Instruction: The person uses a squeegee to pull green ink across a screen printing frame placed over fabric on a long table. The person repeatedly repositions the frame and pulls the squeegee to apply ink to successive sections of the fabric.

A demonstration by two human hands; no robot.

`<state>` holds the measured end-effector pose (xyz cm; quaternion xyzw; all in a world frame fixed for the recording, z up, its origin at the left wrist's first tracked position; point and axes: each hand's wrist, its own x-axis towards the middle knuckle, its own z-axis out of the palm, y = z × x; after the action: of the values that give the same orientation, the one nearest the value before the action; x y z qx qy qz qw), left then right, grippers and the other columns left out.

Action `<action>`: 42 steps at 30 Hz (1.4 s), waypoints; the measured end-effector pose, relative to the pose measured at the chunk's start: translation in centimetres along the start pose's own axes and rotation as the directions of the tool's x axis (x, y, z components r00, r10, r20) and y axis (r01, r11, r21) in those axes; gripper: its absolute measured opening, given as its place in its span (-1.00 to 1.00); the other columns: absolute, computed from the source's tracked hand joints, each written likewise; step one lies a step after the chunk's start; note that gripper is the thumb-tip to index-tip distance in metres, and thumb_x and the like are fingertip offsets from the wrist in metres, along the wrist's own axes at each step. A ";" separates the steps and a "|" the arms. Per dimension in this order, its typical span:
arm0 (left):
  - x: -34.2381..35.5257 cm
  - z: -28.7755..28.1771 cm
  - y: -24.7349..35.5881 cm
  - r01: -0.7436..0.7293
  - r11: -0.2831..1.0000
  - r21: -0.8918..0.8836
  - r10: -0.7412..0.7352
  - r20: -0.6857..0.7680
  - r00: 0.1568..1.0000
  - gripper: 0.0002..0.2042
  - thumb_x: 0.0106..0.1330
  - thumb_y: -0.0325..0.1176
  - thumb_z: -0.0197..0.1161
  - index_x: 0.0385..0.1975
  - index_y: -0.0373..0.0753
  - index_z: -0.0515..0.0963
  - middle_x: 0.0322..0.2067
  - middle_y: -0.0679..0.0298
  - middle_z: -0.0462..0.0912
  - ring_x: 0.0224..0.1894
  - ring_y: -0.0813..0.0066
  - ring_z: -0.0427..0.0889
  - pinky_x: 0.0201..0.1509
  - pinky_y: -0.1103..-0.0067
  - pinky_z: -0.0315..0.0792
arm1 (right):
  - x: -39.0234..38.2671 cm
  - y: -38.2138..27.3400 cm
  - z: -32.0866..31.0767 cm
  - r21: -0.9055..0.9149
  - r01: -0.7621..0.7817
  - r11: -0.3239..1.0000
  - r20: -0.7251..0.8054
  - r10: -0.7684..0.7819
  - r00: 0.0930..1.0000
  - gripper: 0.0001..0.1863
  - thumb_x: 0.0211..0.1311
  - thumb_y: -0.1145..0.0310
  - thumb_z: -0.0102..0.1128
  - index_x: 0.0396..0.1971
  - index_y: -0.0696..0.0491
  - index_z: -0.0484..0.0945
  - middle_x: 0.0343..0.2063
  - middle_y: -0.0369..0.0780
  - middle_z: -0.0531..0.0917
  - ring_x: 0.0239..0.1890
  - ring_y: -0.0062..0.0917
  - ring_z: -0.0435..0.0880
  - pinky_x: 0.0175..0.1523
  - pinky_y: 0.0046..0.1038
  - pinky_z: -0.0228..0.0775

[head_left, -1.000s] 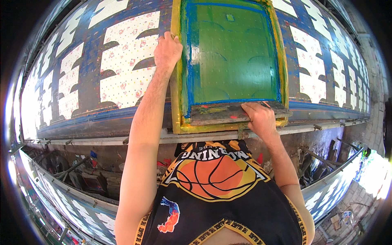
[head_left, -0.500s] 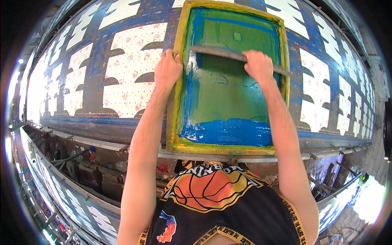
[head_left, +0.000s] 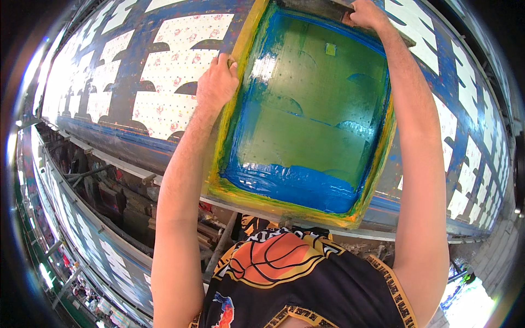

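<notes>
A screen-printing frame [head_left: 273, 206] with yellow-stained rims lies in front of me on the long table. Its green mesh [head_left: 311, 136] has blue ink smeared round the edges, and a thick band of blue ink [head_left: 290, 187] lies along the near end. My left hand [head_left: 217, 82] is closed on the frame's left rim, fingers curled over it. At the far end, my right hand [head_left: 369, 15] grips a squeegee [head_left: 322, 10], a long dark bar lying across the frame. The top of the picture cuts off part of the squeegee and the frame's far rim.
White patterned fabric pieces [head_left: 175, 82] lie in rows on the blue-stained table, left and right of the frame. A metal rail [head_left: 123, 162] runs along the table's near edge. Wood and clutter [head_left: 128, 205] lie below it. Another table with fabric pieces [head_left: 87, 224] stands at the lower left.
My right hand has moved the squeegee away from me, from the upper part of the mesh to the far end. My left hand still holds the left rim. The view has tilted.
</notes>
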<state>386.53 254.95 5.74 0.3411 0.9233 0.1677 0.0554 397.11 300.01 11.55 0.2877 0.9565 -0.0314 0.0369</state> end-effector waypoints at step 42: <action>0.2 -0.5 -1.8 -0.014 0.987 -0.158 0.031 0.107 0.994 -0.55 0.62 0.01 0.08 0.30 -0.16 0.51 0.18 -0.08 0.68 0.20 -0.12 0.72 0.31 0.07 0.58 | -49.2 -22.7 1.4 0.172 -0.021 0.985 0.164 -0.008 0.986 -0.53 -0.05 0.63 0.32 -0.07 0.04 0.85 -0.24 -0.07 0.84 -0.16 -0.10 0.83 -0.05 -0.08 0.68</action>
<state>385.15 253.68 5.62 0.3547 0.8989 0.2217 0.1304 425.57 254.04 15.35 0.2894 0.9429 -0.1381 0.0907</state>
